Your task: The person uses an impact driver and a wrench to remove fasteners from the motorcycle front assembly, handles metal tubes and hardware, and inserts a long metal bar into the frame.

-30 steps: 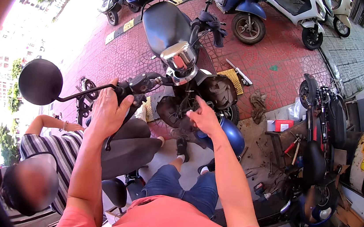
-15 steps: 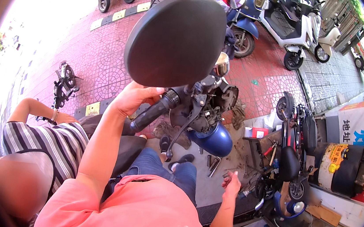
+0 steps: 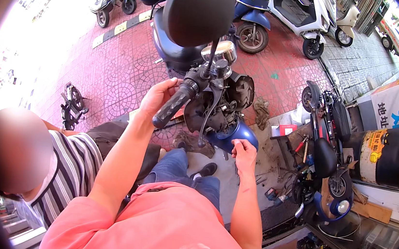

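Observation:
A scooter's handlebar grip (image 3: 175,103), black and ribbed, points toward me. Beside its far end is my left hand (image 3: 160,95), fingers curled and partly hidden by the grip; what they hold, if anything, cannot be made out. A black brake lever (image 3: 210,113) hangs to the grip's right, and a round black mirror (image 3: 199,12) rises above. Over the edge of the blue front fender (image 3: 239,134) I see my right hand (image 3: 244,154), its fingertips pinched together. Anything between them is too small to name. Wiring shows in the opened front (image 3: 224,117).
At my left sits a person in a striped shirt (image 3: 74,160). A dismantled scooter (image 3: 323,152) and scattered tools (image 3: 299,144) lie to the right, near a black drum (image 3: 386,156). Parked scooters (image 3: 298,18) line the far side. A rag (image 3: 261,112) lies on the paving.
My right hand has come up and left from beside the tools on the ground to the blue fender. The left stays by the grip. My view has shifted, and the neighbour's head appears higher.

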A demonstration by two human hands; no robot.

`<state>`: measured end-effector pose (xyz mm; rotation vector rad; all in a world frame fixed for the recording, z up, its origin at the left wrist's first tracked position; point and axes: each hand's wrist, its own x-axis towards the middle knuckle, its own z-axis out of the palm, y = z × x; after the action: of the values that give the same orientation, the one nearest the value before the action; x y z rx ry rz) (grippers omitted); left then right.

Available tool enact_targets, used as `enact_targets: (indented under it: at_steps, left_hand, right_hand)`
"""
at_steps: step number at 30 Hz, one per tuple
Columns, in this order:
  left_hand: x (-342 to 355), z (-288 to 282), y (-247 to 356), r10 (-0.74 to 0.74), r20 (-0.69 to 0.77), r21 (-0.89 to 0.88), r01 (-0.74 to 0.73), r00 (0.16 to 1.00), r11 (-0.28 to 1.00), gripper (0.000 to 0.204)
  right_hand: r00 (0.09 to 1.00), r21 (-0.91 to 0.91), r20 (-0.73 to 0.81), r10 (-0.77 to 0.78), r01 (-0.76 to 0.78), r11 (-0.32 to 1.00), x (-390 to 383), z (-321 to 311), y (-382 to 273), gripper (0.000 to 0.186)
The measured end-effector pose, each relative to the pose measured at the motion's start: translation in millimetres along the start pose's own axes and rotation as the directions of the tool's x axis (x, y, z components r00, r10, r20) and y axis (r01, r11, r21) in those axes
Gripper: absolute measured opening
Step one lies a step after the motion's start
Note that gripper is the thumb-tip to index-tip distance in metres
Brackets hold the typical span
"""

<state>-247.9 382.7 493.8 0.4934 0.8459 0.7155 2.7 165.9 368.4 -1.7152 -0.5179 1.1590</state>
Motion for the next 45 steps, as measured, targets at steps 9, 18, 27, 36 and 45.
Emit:
enact_targets:
  at_steps: [9, 18, 27, 36, 45]
  left_hand:
    - [83, -75, -27, -0.19, -0.296, -0.075, 0.175, 0.936, 0.982, 0.026]
    - [78, -104, -66, -0.479, -0.147, 0.12, 0.496, 0.865, 0.86, 0.03]
    - [150, -84, -24, -0.38, -0.194, 0.214, 0.417, 0.904, 0.883, 0.04]
    - [251, -89, -22, -0.528, -0.064, 0.338, 0.517, 0.847, 0.786, 0.056]
    - [294, -77, -27, -0.772, 0.045, 0.467, 0.669, 0.634, 0.578, 0.071]
  right_hand:
    - [0.881, 0.069, 0.105, -0.462, 0.457, 0.887, -86, 40, -139, 0.042]
    - [0.955, -0.034, 0.05, -0.293, 0.294, 0.955, -91, 97, -179, 0.065]
    - [0.967, -0.07, 0.109, -0.23, 0.238, 0.969, -70, 112, -191, 0.062]
    - [0.831, -0.247, -0.353, -0.43, 0.36, 0.9, -104, 173, -215, 0.05]
    - [0.795, -0.519, -0.577, -0.184, -0.183, 0.835, -88, 267, -241, 0.071]
